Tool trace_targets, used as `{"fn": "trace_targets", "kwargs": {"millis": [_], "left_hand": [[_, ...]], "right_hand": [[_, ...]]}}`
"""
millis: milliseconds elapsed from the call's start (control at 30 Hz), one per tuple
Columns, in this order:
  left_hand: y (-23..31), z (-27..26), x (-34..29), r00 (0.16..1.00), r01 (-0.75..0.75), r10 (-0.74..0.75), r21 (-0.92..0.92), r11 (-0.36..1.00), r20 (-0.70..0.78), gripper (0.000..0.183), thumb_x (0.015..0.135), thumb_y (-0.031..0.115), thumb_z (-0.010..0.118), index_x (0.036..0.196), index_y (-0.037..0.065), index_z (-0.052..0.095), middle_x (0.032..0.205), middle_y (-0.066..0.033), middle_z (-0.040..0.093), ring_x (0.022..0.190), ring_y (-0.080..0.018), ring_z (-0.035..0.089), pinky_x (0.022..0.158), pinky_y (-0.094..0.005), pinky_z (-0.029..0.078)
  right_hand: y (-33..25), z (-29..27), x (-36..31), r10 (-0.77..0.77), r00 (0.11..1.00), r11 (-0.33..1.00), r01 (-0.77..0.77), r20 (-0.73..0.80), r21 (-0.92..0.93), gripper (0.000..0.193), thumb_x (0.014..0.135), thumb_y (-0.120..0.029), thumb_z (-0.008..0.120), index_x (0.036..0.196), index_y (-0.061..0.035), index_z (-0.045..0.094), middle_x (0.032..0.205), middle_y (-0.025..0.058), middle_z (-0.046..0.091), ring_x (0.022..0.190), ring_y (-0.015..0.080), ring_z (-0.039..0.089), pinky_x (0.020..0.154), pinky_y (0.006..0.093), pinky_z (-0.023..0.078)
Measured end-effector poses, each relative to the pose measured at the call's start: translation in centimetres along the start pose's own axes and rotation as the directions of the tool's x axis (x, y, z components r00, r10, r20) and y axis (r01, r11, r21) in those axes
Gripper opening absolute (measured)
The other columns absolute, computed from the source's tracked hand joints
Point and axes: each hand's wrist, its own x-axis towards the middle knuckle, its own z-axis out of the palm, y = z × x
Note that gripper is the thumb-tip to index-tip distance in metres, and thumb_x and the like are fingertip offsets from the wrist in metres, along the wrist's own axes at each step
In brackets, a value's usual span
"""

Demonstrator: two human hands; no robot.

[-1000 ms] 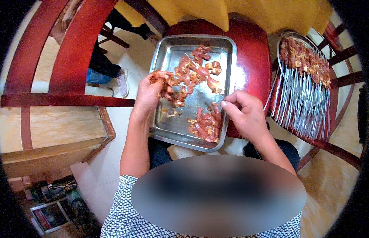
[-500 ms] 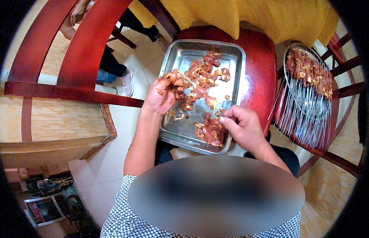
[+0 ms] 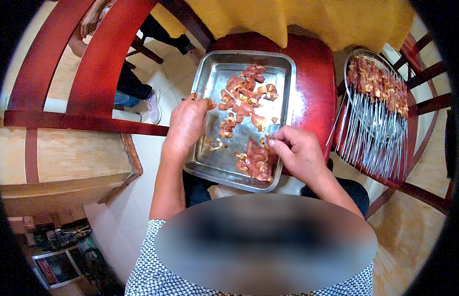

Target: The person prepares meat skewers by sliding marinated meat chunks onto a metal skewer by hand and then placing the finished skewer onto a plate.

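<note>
A rectangular metal tray (image 3: 204,158) sits before me with raw, marinated meat chunks (image 3: 244,96) scattered through it and a larger clump of meat (image 3: 256,162) at its near right corner. My left hand (image 3: 186,123) is over the tray's left rim, its back toward me and fingers curled. A reddish bit of meat shows at its fingertips; the rest of its grip is hidden. At the tray's right side, my right hand (image 3: 299,150) is closed, thumb and forefinger pinched just above the near clump. What lies in that pinch is too small to make out.
The tray rests on a red wooden chair (image 3: 316,93). To the right, an oval metal platter (image 3: 355,106) on another chair holds several loaded meat skewers (image 3: 380,84), bare ends toward me. A yellow cloth (image 3: 333,22) hangs behind. At left stands a red chair back (image 3: 106,59), with another person's shoe (image 3: 153,106) beyond.
My left hand has turned from palm up, with meat in view, to back up, and moved left onto the rim. My right hand stays pinched near the same spot. The whole view shifted slightly.
</note>
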Motion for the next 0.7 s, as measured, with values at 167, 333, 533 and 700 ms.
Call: {"fn": "trace_targets", "kwargs": {"millis": [167,333,533,700], "left_hand": [[1.1,-1.0,1.4,0.948,-0.291,0.286,0.012,0.957,0.141,0.018,0.073,0.004,0.054,0.087,0.004,0.065,0.085,-0.0182,0.062,0.081,-0.0362,0.062,0.072,-0.0441,0.049],[2.5,-0.5,4.7,0.867,-0.465,0.377,0.257,0.847,0.327,0.011,0.074,0.008,0.055,0.083,0.002,0.059,0.08,-0.0153,0.061,0.074,-0.0337,0.063,0.062,-0.0411,0.052],[2.0,1.9,8.8,0.855,-0.519,0.453,0.435,0.736,0.253,0.01,0.075,0.012,0.057,0.083,0.005,0.058,0.077,-0.0136,0.063,0.067,-0.0294,0.065,0.054,-0.0416,0.053],[0.6,2.4,10.5,0.892,-0.446,0.387,0.327,0.833,0.233,0.014,0.076,0.014,0.062,0.086,0.006,0.058,0.076,-0.0159,0.064,0.071,-0.0347,0.063,0.059,-0.0437,0.051]], "right_hand": [[0.5,-1.3,0.4,-0.079,0.991,0.994,0.07,-0.111,-0.08,0.014,0.08,-0.015,0.064,0.078,-0.0014,0.061,0.069,0.017,0.062,0.064,0.0314,0.063,0.058,0.0396,0.049],[0.0,-1.8,0.6,-0.079,0.987,0.995,0.069,-0.137,-0.075,0.013,0.079,-0.015,0.064,0.078,-0.0021,0.062,0.069,0.0171,0.063,0.065,0.0322,0.063,0.06,0.0406,0.049],[0.5,-2.2,0.6,-0.086,0.979,0.995,0.074,-0.185,-0.069,0.012,0.079,-0.015,0.064,0.078,-0.0029,0.062,0.07,0.0171,0.062,0.066,0.033,0.063,0.06,0.0418,0.049],[0.2,-2.9,0.6,-0.088,0.976,0.995,0.077,-0.199,-0.061,0.013,0.079,-0.015,0.065,0.078,-0.0031,0.062,0.07,0.0172,0.062,0.067,0.0334,0.063,0.06,0.0424,0.049]]}}
